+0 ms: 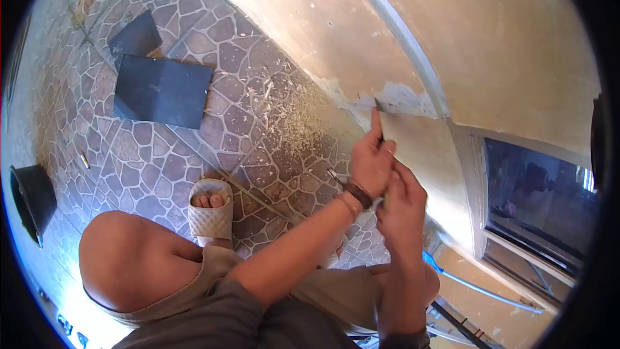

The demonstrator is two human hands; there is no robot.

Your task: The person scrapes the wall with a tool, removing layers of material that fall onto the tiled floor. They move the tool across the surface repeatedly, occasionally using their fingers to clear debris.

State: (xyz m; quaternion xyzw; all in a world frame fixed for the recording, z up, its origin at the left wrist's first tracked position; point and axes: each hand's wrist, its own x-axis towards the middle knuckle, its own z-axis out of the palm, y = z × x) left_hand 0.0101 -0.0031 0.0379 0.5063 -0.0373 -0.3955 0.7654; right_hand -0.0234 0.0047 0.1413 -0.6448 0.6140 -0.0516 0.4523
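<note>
My left hand (pixel 371 158) is raised against the yellowish wall (pixel 504 32) and grips a thin scraper blade (pixel 378 116), whose tip touches the wall at a patch of scraped-off paint (pixel 403 98). A dark band sits on that wrist. Just below it, my right hand (pixel 402 207) closes around the lower end of the same tool. I am crouched, with a bare knee (pixel 123 258) and a foot in a white slipper (pixel 210 210) on the tiled floor.
Paint flakes (pixel 284 116) litter the stone-pattern floor along the wall's foot. Two dark flat sheets (pixel 161 89) lie on the floor at the upper left. A black bucket (pixel 31 197) stands at the far left. A window (pixel 536 200) opens at the right.
</note>
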